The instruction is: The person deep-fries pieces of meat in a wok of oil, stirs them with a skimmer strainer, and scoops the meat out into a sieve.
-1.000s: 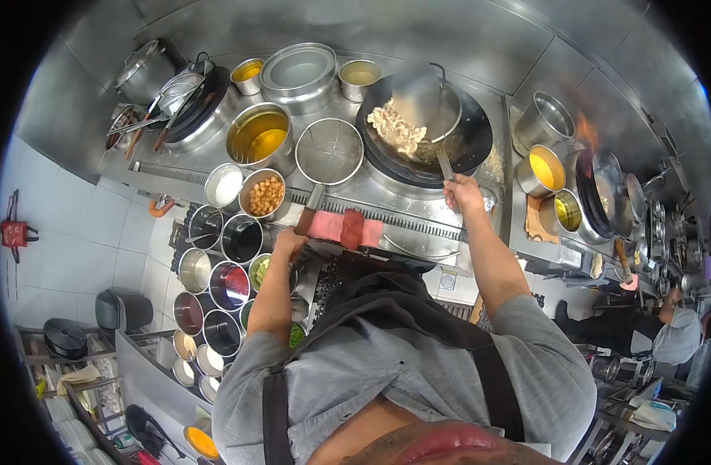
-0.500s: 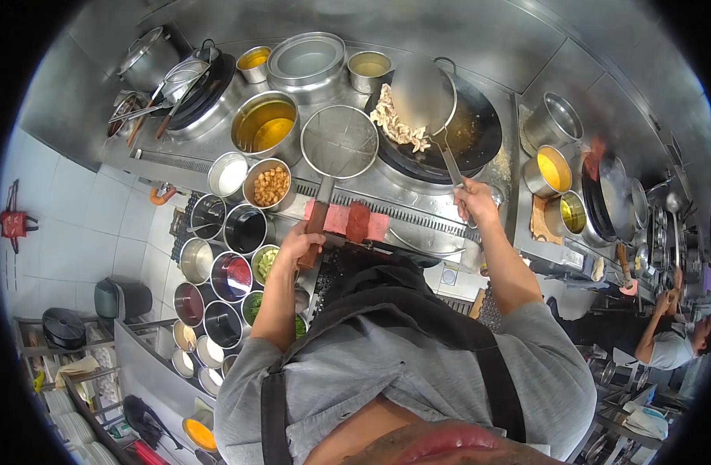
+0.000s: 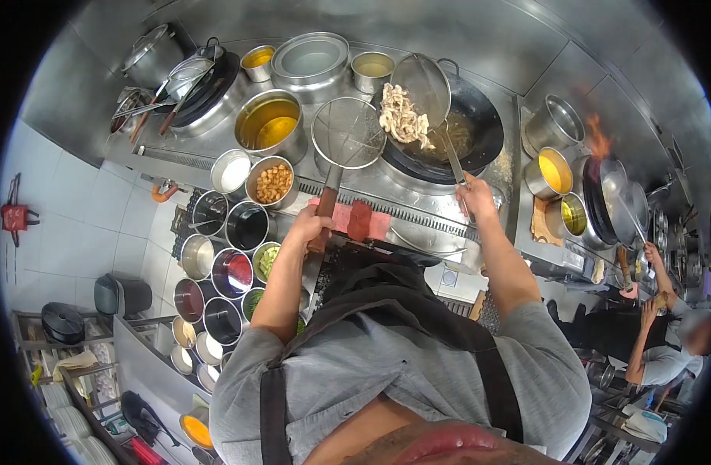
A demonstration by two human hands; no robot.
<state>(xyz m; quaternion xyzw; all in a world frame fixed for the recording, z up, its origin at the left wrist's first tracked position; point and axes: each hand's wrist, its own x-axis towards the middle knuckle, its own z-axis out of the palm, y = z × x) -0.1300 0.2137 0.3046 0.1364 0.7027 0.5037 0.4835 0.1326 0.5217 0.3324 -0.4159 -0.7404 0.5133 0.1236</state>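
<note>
My left hand is closed round the wooden handle of a wire mesh strainer, whose round basket hangs over the steel counter, left of the wok. The fingers of my right hand are wrapped round the metal handle of a second strainer, tilted above the wok. Pale cooked pieces lie at the left side of this strainer, over the wok's left part. Brown liquid shows in the black wok. A pink cloth with a dark red piece on it lies between my hands.
A pot of yellow oil and a bowl of browned cubes stand left of the strainer. Several steel containers line the left side. At the right, a co-worker holds a ladle over another wok, with flames behind it.
My left hand and its strainer have moved up and right, nearer the wok. The strainer in my right hand has shifted slightly left and tilted more. The co-worker's arm now reaches toward the other wok.
</note>
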